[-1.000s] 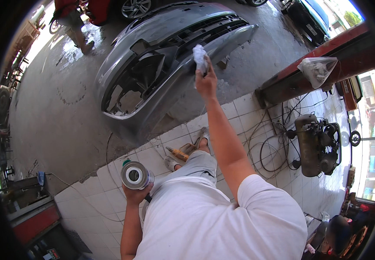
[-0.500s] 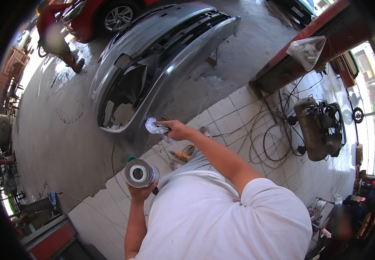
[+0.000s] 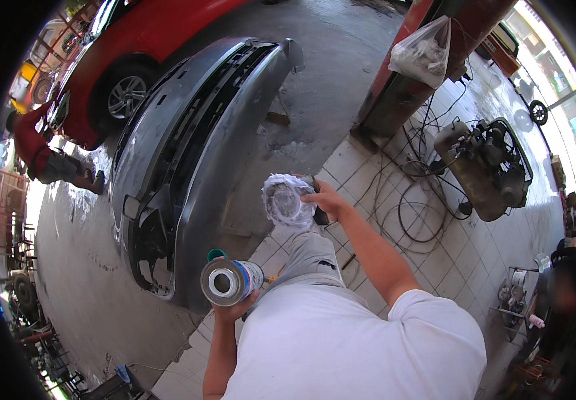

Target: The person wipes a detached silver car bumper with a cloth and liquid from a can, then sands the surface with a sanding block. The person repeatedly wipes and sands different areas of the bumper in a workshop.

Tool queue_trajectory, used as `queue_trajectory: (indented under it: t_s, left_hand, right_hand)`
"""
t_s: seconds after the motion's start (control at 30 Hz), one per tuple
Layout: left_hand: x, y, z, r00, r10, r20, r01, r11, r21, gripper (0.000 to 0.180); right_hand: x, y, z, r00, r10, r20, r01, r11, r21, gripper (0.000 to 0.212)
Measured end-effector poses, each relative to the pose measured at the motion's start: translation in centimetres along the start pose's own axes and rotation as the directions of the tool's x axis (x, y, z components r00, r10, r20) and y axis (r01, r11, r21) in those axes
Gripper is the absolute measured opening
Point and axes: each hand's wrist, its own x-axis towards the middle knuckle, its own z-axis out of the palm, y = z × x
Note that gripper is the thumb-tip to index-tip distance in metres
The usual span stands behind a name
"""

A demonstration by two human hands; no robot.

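Note:
My left hand (image 3: 236, 308) is wrapped round a metal can (image 3: 240, 280) with a round opening in its top. A green cap-like piece (image 3: 216, 255) shows at the can's far side. In front of me, my right hand (image 3: 328, 200) grips a round, crumpled white bundle (image 3: 286, 202) with a greyish hollow middle; whether it is paper, cloth or plastic I cannot tell. A dark piece (image 3: 320, 216) shows beside those fingers, its kind unclear. Left of both hands lies a grey car bumper (image 3: 201, 193), apart from the white bundle.
Beyond the bumper stands a red car (image 3: 134, 53), with a person in red (image 3: 41, 150) bent beside it. At the right are an air compressor (image 3: 478, 170), coiled hoses (image 3: 411, 213) on the tiles and a red post (image 3: 394, 87) with a plastic bag (image 3: 422, 52) hung on it.
My right hand has drawn back from the bumper's edge with the white bundle, which now shows its round hollow. The can leans more, showing its side. The whole view has turned and shifted.

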Motion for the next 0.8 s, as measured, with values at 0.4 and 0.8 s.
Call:
queue_trajectory:
  t_s: [0.4,0.8]
  left_hand:
    - [27.1,10.5,19.9,0.946,0.059,0.318,0.074,0.918,-0.389,0.095]
    - [41.4,-2.1,24.9,0.841,0.059,0.537,-0.101,0.994,0.050,0.077]
  right_hand:
    - [0.8,-21.1,-11.4,0.960,-0.103,0.259,0.146,0.977,-0.154,0.070]
    - [19.9,-25.7,-19.0,0.978,-0.208,-0.006,0.201,0.939,0.278,0.046]
